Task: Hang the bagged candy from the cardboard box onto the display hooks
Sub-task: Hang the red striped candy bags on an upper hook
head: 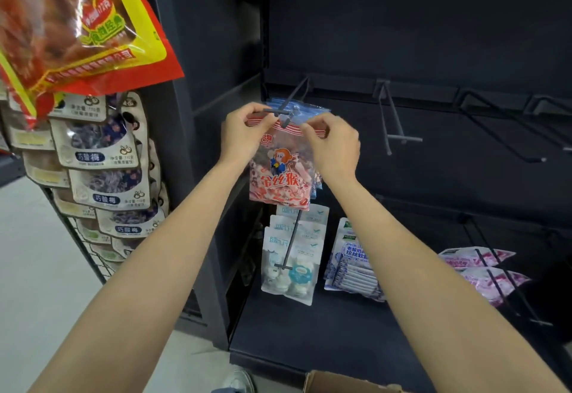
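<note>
A red and white candy bag (280, 173) with a cartoon monkey hangs in front of the dark display's left hook (289, 103). My left hand (244, 132) pinches the bag's top left corner. My right hand (332, 145) pinches its top right corner. The bag's striped top edge sits at the hook's front tip, with blue bags (309, 108) behind it on the same hook. A corner of the cardboard box (343, 382) shows at the bottom edge; its contents are hidden.
Bare hooks (393, 123) jut out to the right. Lower hooks carry white bags (291, 264), blue-white bags (353, 264) and pink bags (483, 272). A rack of plum snack packs (105, 160) stands at left, and a big red-yellow bag (71, 24) hangs at top left.
</note>
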Demonstrator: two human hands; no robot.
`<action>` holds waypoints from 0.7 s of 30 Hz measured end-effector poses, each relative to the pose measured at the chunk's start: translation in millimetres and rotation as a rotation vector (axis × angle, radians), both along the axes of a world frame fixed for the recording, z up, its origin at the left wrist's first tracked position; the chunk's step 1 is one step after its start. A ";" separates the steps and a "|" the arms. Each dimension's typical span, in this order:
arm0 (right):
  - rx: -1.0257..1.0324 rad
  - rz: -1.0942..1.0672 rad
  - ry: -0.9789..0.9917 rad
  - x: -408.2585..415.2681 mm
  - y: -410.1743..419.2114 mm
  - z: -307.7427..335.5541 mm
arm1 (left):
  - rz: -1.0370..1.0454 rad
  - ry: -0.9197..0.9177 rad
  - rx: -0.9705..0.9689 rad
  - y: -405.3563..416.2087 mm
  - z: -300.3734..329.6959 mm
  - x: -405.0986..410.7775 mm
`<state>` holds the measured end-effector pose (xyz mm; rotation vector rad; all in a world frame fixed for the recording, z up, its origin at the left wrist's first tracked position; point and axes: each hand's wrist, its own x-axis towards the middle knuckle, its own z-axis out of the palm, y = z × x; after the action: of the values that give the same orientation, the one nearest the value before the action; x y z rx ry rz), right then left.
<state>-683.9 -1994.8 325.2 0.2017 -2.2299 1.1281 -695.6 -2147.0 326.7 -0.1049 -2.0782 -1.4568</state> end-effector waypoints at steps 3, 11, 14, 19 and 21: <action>0.141 -0.147 0.046 -12.2 6.6 6.0 | 0.106 0.046 -0.077 4.0 0.0 -16.0; 0.137 -0.175 0.050 -14.0 3.5 2.1 | 0.318 0.141 -0.200 19.6 -9.5 -18.4; 0.107 -0.045 0.119 8.1 10.9 -26.0 | 0.345 0.236 -0.196 23.7 -29.8 13.4; 0.198 0.070 0.150 80.6 43.7 -94.6 | 0.128 0.036 -0.074 34.1 -92.9 87.5; 0.233 0.097 0.064 116.2 66.4 -129.1 | -0.004 -0.130 -0.081 41.6 -123.0 118.1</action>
<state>-567.7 -1928.5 196.1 0.4406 -2.3125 0.8950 -577.6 -2105.4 203.8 -0.0472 -2.2425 -1.4156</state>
